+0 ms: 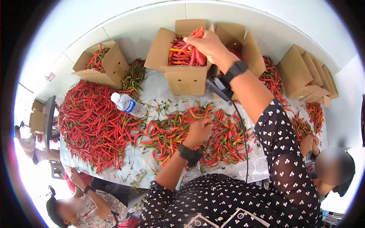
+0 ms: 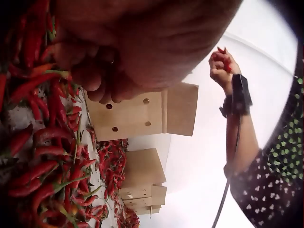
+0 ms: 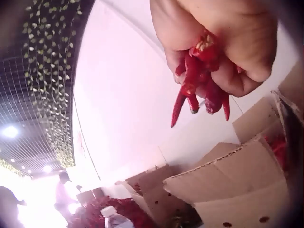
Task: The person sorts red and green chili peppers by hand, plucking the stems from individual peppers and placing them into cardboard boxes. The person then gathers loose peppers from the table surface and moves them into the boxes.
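Note:
My right hand (image 1: 207,45) grips a bunch of red chili peppers (image 3: 204,80), raised over the open cardboard box (image 1: 188,80) at the back middle. Pepper tips stick out below the curled fingers in the right wrist view. Inside that box lie more red chili peppers (image 1: 186,59), with a few orange ones. My left hand (image 1: 199,131) is low over the loose red and green chili peppers (image 1: 167,133) in the middle of the table. Its fingers (image 2: 88,78) are curled in the left wrist view; I cannot tell whether a pepper is between them.
A large heap of red chilies (image 1: 95,121) lies at left, beside a water bottle (image 1: 129,105). Another filled box (image 1: 110,64) stands behind it, and several boxes (image 1: 304,76) at right. A black cable (image 1: 243,133) crosses the table. People sit at left (image 1: 91,209) and right (image 1: 323,171).

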`<state>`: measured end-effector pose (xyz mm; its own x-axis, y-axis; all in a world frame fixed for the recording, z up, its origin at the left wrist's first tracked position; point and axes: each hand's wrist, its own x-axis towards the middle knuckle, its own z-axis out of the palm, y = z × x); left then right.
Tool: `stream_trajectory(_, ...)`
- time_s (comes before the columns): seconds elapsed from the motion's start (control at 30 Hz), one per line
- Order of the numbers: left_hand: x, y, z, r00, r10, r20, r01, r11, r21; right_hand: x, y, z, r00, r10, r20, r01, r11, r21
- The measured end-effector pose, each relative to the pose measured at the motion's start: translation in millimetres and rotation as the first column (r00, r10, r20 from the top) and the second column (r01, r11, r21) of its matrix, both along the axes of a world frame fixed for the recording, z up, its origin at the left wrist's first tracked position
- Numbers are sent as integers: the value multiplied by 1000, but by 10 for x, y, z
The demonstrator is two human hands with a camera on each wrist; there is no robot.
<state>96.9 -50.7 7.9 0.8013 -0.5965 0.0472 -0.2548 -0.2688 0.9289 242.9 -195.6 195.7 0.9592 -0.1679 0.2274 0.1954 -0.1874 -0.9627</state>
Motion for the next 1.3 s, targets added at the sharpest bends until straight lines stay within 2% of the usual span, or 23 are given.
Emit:
stream_trajectory(0.03,31,-26,20,1000,-7,4,7,999,38,6,-28,38,986,-30,-161,8,991,-136)
stream_trajectory(0.07,56,-51,31,1000,-18,4,17,997,77,-15,-31,32,985,-33,-167,11,991,-132)
stream_trajectory(0.13,115,-103,17,1000,-6,20,4,997,82,-85,-79,-59,996,-87,19,89,992,-92)
stream_trajectory(0.17,133,-134,-3,999,13,43,-16,996,83,-126,-162,-79,998,-56,1,56,995,-79)
stream_trajectory(0.2,144,-166,-37,1000,-2,25,0,996,91,-274,-181,-148,979,-87,185,91,996,-17)
stream_trajectory(0.27,202,-259,-108,990,19,138,-32,995,93,-773,-289,-188,973,6,231,-36,991,127)
stream_trajectory(0.3,227,-318,-173,976,-8,217,-22,990,138,-1049,-343,-246,989,29,148,-50,989,141)
stream_trajectory(0.33,238,-393,-228,976,-23,215,-8,990,142,-1325,-391,-319,996,53,68,-63,986,156)
stream_trajectory(0.43,252,-589,-375,904,-172,392,23,934,356,-1986,-537,-958,980,-51,-195,99,965,242)
stream_trajectory(0.47,228,-649,-358,900,-185,394,35,933,359,-2172,-601,-1205,963,-69,-262,135,960,244)
stream_trajectory(0.53,177,-767,-315,886,-227,404,-44,828,559,-2539,-622,-1623,902,-152,-404,292,904,312)
stream_trajectory(0.67,136,-877,-316,880,-252,403,-68,772,632,-2982,-544,-2063,828,-207,-520,432,828,357)
stream_trajectory(0.73,114,-912,-319,894,-228,387,-107,729,677,-3050,-502,-2117,786,-112,-608,439,793,422)
stream_trajectory(0.83,118,-908,-405,906,-261,332,-64,693,719,-3035,-434,-2221,798,-60,-600,412,780,471)
stream_trajectory(0.87,129,-877,-442,905,-261,335,-67,691,719,-3013,-423,-2253,809,-37,-587,386,786,483)
stream_trajectory(0.93,131,-754,-445,866,-309,393,9,796,606,-2980,-394,-2225,815,-42,-578,375,798,472)
stream_trajectory(0.97,140,-692,-447,867,-306,393,5,794,607,-2962,-381,-2213,819,-49,-571,368,809,458)
stream_trajectory(1.03,130,-585,-316,965,-218,144,109,838,535,-2903,-355,-2133,826,-62,-561,363,819,444)
stream_trajectory(1.07,111,-529,-299,966,-215,146,105,836,538,-2873,-343,-2109,831,-79,-550,362,828,428)
stream_trajectory(1.13,48,-424,-256,988,-134,74,115,971,211,-2826,-327,-2116,868,-73,-491,331,822,464)
stream_trajectory(1.17,16,-390,-238,989,-130,76,111,971,213,-2804,-315,-2118,899,-74,-432,304,814,494)
stream_trajectory(1.23,-87,-348,-87,951,-130,-280,177,973,147,-2755,-274,-2015,902,-69,-426,291,826,483)
stream_trajectory(1.3,-191,-325,36,931,-178,-319,231,963,136,-2721,-279,-1924,905,-42,-423,267,831,489)
